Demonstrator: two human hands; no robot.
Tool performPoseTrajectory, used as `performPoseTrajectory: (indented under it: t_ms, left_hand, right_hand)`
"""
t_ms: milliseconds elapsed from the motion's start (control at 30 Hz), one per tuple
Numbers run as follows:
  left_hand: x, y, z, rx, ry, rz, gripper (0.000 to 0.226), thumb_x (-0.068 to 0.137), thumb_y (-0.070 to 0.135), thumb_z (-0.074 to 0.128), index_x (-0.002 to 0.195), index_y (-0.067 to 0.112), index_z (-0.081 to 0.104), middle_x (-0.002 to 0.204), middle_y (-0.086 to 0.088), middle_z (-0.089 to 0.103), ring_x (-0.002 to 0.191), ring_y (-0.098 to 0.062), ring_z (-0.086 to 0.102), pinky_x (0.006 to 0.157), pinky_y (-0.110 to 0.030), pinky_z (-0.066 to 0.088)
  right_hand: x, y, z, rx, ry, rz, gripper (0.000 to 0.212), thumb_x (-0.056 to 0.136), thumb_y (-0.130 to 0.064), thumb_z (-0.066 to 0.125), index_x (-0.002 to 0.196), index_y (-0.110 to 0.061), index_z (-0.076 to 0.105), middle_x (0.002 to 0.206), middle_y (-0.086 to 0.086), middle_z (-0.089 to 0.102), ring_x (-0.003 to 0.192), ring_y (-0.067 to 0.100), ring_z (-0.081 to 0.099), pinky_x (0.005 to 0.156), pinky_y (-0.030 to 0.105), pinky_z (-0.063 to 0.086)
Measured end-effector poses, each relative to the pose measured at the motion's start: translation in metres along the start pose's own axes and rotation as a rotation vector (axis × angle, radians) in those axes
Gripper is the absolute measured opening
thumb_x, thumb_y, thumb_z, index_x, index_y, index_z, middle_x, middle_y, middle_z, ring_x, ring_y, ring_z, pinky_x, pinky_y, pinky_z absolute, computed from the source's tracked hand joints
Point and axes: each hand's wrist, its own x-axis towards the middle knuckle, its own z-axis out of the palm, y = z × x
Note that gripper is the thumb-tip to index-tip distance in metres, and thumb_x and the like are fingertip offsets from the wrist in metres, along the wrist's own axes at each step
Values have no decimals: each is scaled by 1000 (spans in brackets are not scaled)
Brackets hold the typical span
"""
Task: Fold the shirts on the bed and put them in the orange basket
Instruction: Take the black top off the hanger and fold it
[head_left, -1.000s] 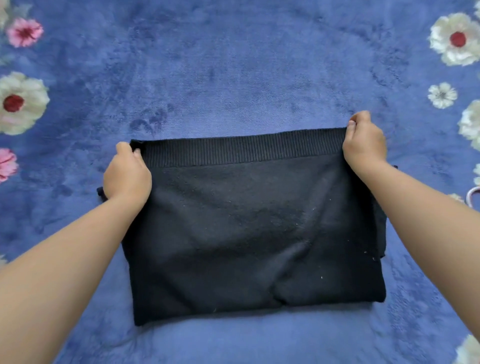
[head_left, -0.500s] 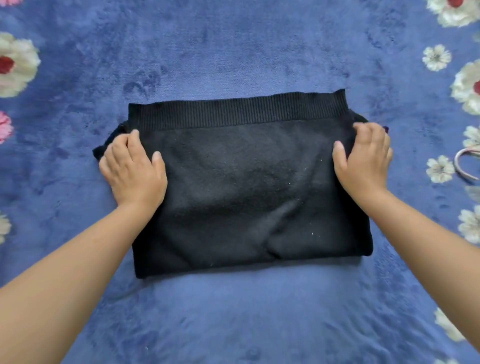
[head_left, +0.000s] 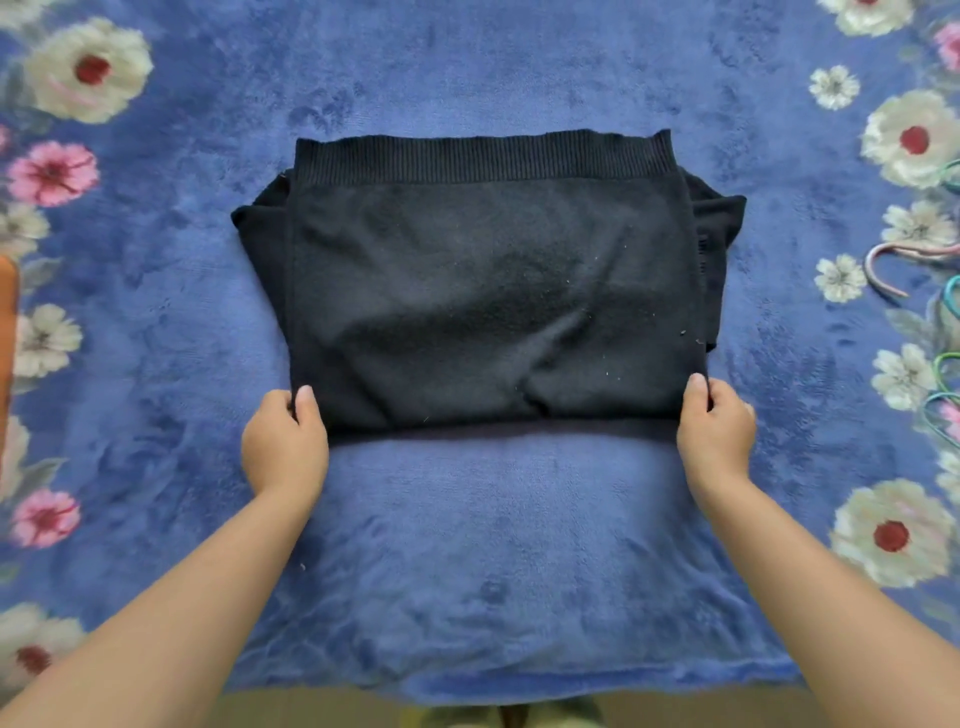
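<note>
On bed (head_left: 478, 545): one shirt (head_left: 488, 291); two hands

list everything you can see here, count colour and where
sweater: one, black, folded, ribbed hem on top at the far edge, middle of the bed
blanket: one, blue plush with white and pink flowers along both sides, covering the bed
hangers: several, pink, teal and green, right edge, only partly in view
orange object: one, left edge, mostly cut off
left hand: pinches the sweater's near left corner
right hand: pinches the near right corner
</note>
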Motion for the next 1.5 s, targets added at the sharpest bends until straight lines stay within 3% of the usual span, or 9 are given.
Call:
performPoseTrajectory:
  t_ms: [100, 267, 400, 567, 633, 867, 1100, 1233, 1500]
  left_hand:
    - [3, -5, -7, -147, 7, -81, 31, 101, 22, 30, 88, -1, 46, 104, -29, 54, 95, -39, 48, 80, -40, 34]
    - [22, -10, -10, -7, 10, -45, 41, 102, 19, 23, 108, -13, 47, 115, -33, 51, 107, -44, 45, 87, -43, 31]
    - [25, -18, -4, 72, -16, -1, 39, 102, 20, 24, 105, -12, 47, 109, -33, 53, 104, -44, 47, 86, -44, 32]
    - [21, -26, 1, 181, -81, 51, 34, 100, 20, 30, 106, -7, 49, 105, -34, 54, 105, -43, 45, 84, -45, 34]
    - [16, -21, -3, 237, -67, 87, 31, 98, 16, 35, 118, -3, 48, 113, -31, 53, 114, -40, 40, 89, -46, 34]
    - [3, 26, 1, 386, 106, 618, 41, 74, -5, 49, 114, -7, 55, 109, -26, 56, 101, -44, 46, 78, -54, 44]
    - [-2, 135, 34, 506, -45, 1099, 33, 62, 2, 46, 89, -3, 64, 83, -16, 64, 75, -38, 60, 49, -34, 48]
    - [-9, 198, 63, 611, -182, 1125, 39, 86, -1, 42, 124, 4, 50, 122, -10, 52, 112, -33, 45, 78, -37, 42]
    - [-4, 305, 117, 811, -390, 1254, 45, 88, 0, 38, 132, 12, 39, 131, -5, 40, 113, -26, 43, 77, -36, 39]
  right_hand:
    - [11, 1, -7, 58, 37, 16, 45, 98, -23, 34, 56, -13, 28, 60, 8, 36, 77, 25, 34, 67, 32, 22]
    - [39, 8, -25, -40, 64, 13, 40, 101, -19, 29, 93, 12, 52, 104, 35, 54, 97, 42, 49, 82, 42, 33]
    - [38, 15, -22, -142, -55, -71, 33, 100, -19, 33, 73, -3, 42, 93, 33, 54, 94, 43, 49, 75, 41, 32]
    - [23, 28, -19, -76, -156, -13, 42, 79, -38, 45, 99, -3, 57, 88, 14, 57, 99, 33, 50, 79, 34, 34]
    - [21, 30, -21, -64, -184, 4, 18, 85, -27, 52, 93, -11, 55, 85, 7, 55, 99, 32, 51, 77, 31, 33]
    - [29, 12, -30, 185, -287, 151, 32, 87, -26, 62, 112, -7, 56, 101, 7, 57, 84, 16, 53, 82, 41, 48]
    - [69, 2, -30, 231, -756, 239, 12, 84, -26, 66, 90, -17, 60, 89, 0, 67, 78, 11, 63, 66, 23, 47]
    - [88, 1, -32, 341, -927, 330, 5, 88, -18, 61, 85, -14, 62, 73, -5, 69, 58, 2, 65, 47, 15, 48]
    - [101, 12, -22, 356, -825, 391, 45, 89, -36, 56, 53, -15, 38, 40, -3, 50, 33, 9, 48, 37, 17, 41]
